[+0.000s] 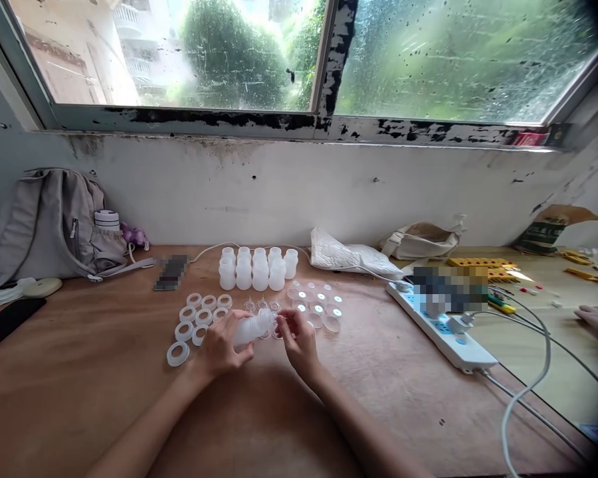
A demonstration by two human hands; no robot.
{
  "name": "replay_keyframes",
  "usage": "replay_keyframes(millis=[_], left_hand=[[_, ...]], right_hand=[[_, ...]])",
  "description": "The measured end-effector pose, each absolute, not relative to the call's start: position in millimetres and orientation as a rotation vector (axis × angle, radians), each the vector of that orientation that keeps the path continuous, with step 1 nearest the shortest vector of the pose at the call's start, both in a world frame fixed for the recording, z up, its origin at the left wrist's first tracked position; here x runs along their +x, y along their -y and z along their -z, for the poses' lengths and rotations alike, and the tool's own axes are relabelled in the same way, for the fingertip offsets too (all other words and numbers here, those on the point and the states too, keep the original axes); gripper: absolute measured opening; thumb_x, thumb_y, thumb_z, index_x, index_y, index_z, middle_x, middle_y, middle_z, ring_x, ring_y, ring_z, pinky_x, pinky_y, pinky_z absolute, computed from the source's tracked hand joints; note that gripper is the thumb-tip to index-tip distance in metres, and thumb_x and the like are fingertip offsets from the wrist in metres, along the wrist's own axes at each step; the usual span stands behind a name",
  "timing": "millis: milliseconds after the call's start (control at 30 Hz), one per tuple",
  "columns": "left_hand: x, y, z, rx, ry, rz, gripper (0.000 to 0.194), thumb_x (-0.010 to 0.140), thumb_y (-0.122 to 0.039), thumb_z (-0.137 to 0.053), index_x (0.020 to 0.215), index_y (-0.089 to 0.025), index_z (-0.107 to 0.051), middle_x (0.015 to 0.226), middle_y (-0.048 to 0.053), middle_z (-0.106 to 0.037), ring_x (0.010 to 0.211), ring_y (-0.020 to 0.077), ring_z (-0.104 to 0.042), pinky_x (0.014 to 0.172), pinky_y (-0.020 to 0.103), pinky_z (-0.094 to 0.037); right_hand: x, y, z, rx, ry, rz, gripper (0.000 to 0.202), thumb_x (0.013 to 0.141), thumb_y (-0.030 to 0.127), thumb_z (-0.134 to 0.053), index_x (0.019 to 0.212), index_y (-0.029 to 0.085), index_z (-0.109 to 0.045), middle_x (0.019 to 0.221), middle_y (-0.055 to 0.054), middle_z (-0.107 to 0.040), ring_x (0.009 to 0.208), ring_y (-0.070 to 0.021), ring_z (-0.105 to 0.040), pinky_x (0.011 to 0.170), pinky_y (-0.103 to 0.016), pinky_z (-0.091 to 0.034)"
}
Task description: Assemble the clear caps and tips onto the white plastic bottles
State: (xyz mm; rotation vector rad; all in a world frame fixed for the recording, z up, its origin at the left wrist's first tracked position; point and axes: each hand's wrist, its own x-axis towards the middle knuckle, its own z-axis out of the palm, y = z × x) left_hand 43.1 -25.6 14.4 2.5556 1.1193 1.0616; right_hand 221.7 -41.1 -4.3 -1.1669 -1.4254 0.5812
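A translucent ribbed bottle lies tilted in the curled left hand; the right hand pinches at its mouth, toward three o'clock. Squeezing too hard could make it slip.

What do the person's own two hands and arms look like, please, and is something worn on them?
The left hand and right hand are without gloves. Both forearms are bare, no sleeve in view, and no watch or bracelet shows. Rings are too small to tell.
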Motion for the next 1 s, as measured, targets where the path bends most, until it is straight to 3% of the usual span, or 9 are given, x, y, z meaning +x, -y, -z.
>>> replay_keyframes(millis=[333, 633, 1000], left_hand=[[41.2, 31.5, 2.4, 2.454, -1.135, -1.051, 0.039, 0.067, -0.024, -0.055, 0.104, -0.020, -0.043, 0.096, 0.005, -0.058, 0.085, 0.0196, -0.058, 0.071, 0.029, -0.047], [41.2, 32.9, -0.7, 2.234, -1.097, -1.013, 0.036, 0.068, -0.026, -0.055, 0.102, -0.018, -0.048, 0.096, 0.005, -0.059, 0.083, 0.0177, -0.057, 0.075, 0.028, -0.045], [40.9, 26.7, -10.2, 1.210, -0.726, -0.619, 0.037, 0.072, -0.041, -0.049, 0.099, -0.016, -0.047, 0.072, 0.003, -0.056, 0.057, 0.0153, -0.057, 0.047, 0.023, -0.042]], right_hand=[[219.5, 42.8, 4.9, -1.112, 1.506, -0.633, 0.011, 0.082, 0.029, -0.047, 0.085, 0.020, -0.052, 0.070, -0.002, -0.057, 0.061, -0.0139, -0.057, 0.052, -0.024, -0.047], [218.0, 41.4, 7.5, -1.052, 1.408, -0.764, 0.011, 0.083, 0.030, -0.047, 0.086, 0.020, -0.052, 0.067, 0.000, -0.054, 0.057, -0.0124, -0.054, 0.052, -0.025, -0.047], [222.4, 39.5, -3.0, -0.934, 1.348, -0.980, 0.014, 0.080, 0.033, -0.051, 0.084, 0.020, -0.056, 0.080, -0.003, -0.057, 0.066, -0.0134, -0.054, 0.057, -0.027, -0.048]])
